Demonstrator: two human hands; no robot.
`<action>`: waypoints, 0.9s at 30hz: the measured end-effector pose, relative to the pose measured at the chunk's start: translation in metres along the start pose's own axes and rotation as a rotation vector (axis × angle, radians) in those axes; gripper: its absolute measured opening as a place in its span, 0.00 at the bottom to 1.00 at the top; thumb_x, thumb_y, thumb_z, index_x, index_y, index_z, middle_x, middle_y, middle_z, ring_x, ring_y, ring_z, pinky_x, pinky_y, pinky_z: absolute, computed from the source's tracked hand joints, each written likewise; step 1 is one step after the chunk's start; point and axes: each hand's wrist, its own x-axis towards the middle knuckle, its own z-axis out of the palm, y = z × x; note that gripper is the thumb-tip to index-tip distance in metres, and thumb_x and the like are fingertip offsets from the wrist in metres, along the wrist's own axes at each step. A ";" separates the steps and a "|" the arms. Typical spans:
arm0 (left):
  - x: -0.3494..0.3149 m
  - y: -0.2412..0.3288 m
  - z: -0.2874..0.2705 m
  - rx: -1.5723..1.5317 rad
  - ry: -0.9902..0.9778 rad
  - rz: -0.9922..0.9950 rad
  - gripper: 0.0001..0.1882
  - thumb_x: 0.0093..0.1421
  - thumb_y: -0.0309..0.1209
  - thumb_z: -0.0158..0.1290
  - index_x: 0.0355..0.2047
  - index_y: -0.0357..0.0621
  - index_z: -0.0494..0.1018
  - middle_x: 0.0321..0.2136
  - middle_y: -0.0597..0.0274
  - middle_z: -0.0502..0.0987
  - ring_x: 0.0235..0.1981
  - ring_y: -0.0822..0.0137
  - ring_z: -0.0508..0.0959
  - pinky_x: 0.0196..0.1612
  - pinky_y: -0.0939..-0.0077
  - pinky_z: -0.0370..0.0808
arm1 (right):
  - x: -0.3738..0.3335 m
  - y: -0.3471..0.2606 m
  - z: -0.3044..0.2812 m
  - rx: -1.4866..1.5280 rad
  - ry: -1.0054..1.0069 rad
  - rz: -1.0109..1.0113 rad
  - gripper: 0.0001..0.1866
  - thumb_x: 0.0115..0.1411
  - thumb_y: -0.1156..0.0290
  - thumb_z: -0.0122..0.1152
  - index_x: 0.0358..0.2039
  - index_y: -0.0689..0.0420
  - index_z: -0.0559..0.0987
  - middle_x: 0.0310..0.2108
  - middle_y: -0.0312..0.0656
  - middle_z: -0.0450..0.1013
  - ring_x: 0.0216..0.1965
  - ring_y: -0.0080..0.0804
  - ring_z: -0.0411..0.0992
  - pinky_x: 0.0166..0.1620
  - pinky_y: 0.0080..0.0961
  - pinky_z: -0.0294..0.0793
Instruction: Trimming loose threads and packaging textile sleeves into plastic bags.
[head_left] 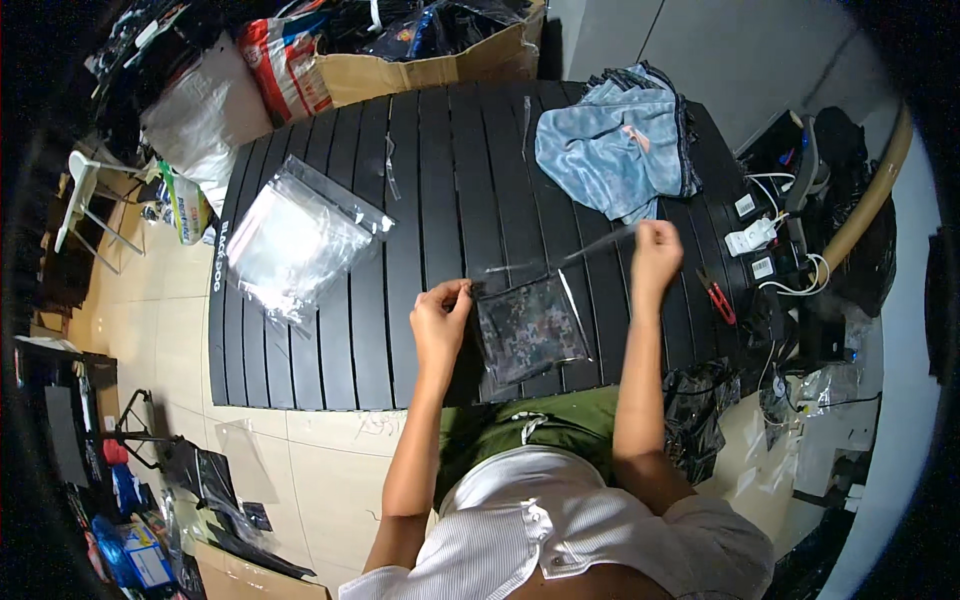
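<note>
A clear plastic bag with dark camouflage-patterned folded cloth inside (pixel 530 330) lies flat near the table's front edge. At its upper left corner, my left hand (pixel 438 312) pinches the bag's edge between thumb and fingers. My right hand (pixel 657 252) is raised to the right of the bag, fingers closed on a thin clear plastic strip (pixel 603 243). That strip stretches taut from the bag's top edge up to the right hand. Whether it is still joined to the bag there, I cannot tell.
The black slatted table (pixel 430 220) holds a stack of clear plastic bags (pixel 295 240) at left and blue folded cloths (pixel 605 145) at back right. Red-handled snips (pixel 716 297) lie by the right edge, near a white power strip (pixel 750 238). Behind stands a cardboard box (pixel 430 72).
</note>
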 end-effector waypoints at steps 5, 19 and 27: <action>0.003 0.003 -0.004 0.048 -0.014 -0.052 0.10 0.54 0.31 0.54 0.32 0.37 0.77 0.24 0.56 0.79 0.26 0.71 0.77 0.32 0.80 0.72 | 0.012 -0.029 -0.018 0.094 0.254 -0.078 0.04 0.54 0.77 0.53 0.27 0.65 0.74 0.22 0.37 0.71 0.23 0.19 0.66 0.27 0.17 0.66; -0.049 -0.019 -0.219 -0.281 0.676 -0.212 0.17 0.62 0.40 0.42 0.45 0.43 0.71 0.44 0.63 0.72 0.39 0.71 0.72 0.41 0.79 0.68 | -0.327 -0.117 0.095 0.495 -1.688 -0.741 0.11 0.55 0.72 0.49 0.33 0.68 0.73 0.30 0.49 0.72 0.29 0.44 0.72 0.31 0.33 0.73; -0.089 -0.064 -0.216 -0.329 0.772 -0.286 0.12 0.59 0.34 0.50 0.39 0.40 0.73 0.31 0.63 0.76 0.31 0.76 0.74 0.36 0.84 0.68 | -0.369 -0.034 0.124 0.131 -1.627 -1.060 0.25 0.50 0.76 0.44 0.51 0.67 0.65 0.41 0.57 0.69 0.41 0.53 0.69 0.45 0.39 0.68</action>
